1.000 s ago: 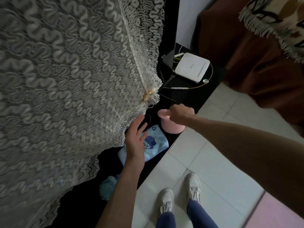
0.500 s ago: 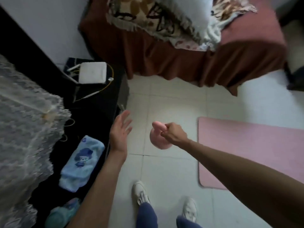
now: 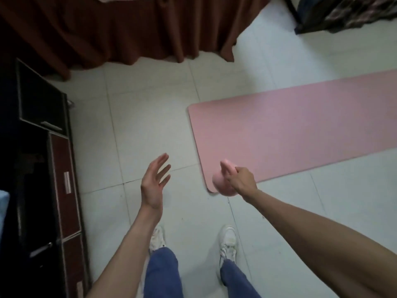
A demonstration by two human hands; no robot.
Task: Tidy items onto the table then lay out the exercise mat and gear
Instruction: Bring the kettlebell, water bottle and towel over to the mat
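My right grip [image 3: 241, 180] is clamping the handle of a pink kettlebell [image 3: 223, 186], holding it above the near left corner of the pink exercise mat [image 3: 290, 125], which is lying flat on the tiled floor [image 3: 150, 117]. My left grip [image 3: 153, 184] is hanging empty, fingers spread apart, left of the kettlebell. A dark cabinet [image 3: 43, 158] is standing at far left.

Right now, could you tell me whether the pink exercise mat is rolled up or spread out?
Spread out. The pink exercise mat lies flat on the tiled floor, its rounded near corners showing and no roll visible; its far end runs out of frame.
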